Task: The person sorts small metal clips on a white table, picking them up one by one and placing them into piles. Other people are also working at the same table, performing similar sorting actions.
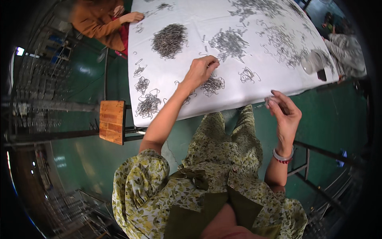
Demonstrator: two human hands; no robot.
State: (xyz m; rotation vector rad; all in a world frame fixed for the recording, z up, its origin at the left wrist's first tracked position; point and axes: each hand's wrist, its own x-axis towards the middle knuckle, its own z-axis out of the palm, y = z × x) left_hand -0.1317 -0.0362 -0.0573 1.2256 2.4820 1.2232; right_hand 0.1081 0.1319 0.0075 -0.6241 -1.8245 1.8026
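Though indistinct, probable clips (230,44) beyond hands (200,72) (287,119)

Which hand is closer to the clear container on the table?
Right. The right hand is by the near edge of the table, slightly left of the container; the left hand is above the table, farther left.

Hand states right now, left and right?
Left hand: curled closed; whether it holds anything cannot be told.
Right hand: partly closed, apparently holding a small grey thing too blurred to identify.
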